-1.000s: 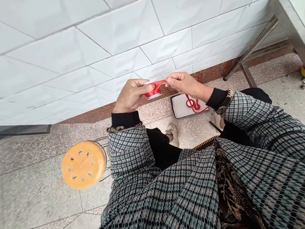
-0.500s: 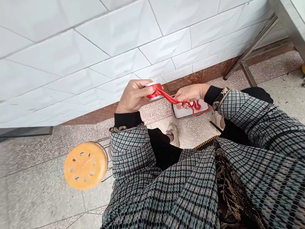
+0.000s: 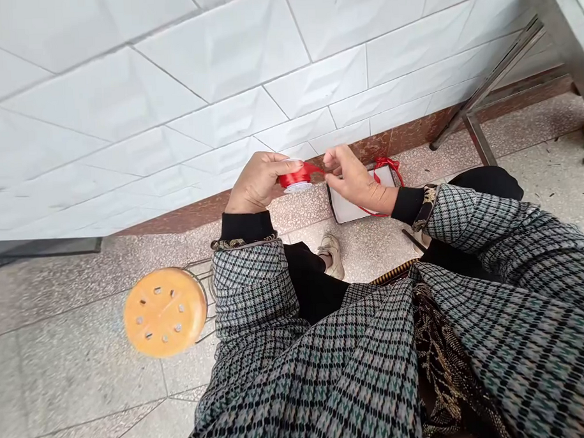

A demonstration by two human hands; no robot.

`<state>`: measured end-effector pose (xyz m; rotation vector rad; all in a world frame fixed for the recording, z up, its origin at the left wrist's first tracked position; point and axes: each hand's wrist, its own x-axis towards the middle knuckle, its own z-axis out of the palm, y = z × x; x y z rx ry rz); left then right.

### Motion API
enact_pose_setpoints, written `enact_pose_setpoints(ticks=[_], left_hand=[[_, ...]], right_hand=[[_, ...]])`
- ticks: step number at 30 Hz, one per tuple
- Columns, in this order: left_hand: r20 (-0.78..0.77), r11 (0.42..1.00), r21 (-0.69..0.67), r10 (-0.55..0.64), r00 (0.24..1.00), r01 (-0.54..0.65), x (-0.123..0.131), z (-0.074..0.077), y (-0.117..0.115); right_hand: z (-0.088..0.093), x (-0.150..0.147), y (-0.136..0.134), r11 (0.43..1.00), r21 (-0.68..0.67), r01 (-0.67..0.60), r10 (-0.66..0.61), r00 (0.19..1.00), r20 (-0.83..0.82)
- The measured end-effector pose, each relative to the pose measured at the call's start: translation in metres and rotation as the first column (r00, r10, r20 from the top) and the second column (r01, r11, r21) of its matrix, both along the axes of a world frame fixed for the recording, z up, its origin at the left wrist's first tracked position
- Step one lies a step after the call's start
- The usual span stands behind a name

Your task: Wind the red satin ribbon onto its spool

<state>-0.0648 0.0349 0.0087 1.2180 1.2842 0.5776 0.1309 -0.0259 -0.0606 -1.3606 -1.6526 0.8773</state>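
Observation:
My left hand (image 3: 256, 182) is closed around a small spool of red ribbon (image 3: 296, 178) with white rims. Right beside it, my right hand (image 3: 355, 178) pinches the ribbon where it leaves the spool. The loose length of red ribbon (image 3: 386, 164) trails behind my right hand and lies in loops on a white box (image 3: 352, 210) that stands on the floor by the wall. Both arms wear checked sleeves with black cuffs.
An orange round stool (image 3: 165, 311) with holes in its seat stands at my left on the speckled floor. A white tiled wall (image 3: 172, 89) is close ahead. Metal table legs (image 3: 479, 104) rise at the right. My shoe (image 3: 332, 256) shows below the box.
My right hand pulled a length of ribbon down and right off the spool, then came back up to the spool. The loose ribbon now lies further back over the box.

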Motion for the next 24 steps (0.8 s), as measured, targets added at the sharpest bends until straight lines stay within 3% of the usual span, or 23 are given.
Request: enact_pose_setpoints(ticks=[2,5,9,14,20,24], left_hand=[[0.015,1.000,-0.027,0.006,1.000,-0.006,0.004,0.001,-0.001],[0.030,0.999,-0.040,-0.013,0.999,0.014,0.011,-0.001,-0.002],[0.043,0.996,-0.075,-0.038,0.998,0.042,0.016,-0.007,-0.002],[0.079,0.998,-0.060,-0.001,0.997,0.006,0.015,-0.021,0.002],[0.138,0.995,-0.085,0.069,0.988,-0.057,0.021,-0.030,0.001],[0.180,0.992,-0.116,0.078,0.980,-0.058,0.028,-0.026,-0.004]], right_hand=[[-0.008,-0.007,-0.005,0.997,0.069,-0.028,0.026,0.999,0.037],[-0.014,-0.009,-0.002,0.997,0.048,-0.053,0.050,0.996,0.071],[-0.007,-0.005,0.008,0.994,-0.002,-0.109,0.108,0.983,0.147],[0.004,-0.001,0.013,0.986,0.028,-0.162,0.147,0.945,0.294],[0.024,0.007,0.017,0.981,0.049,-0.189,0.120,0.782,0.612],[0.032,0.012,0.020,0.980,0.067,-0.189,0.090,0.712,0.697]])
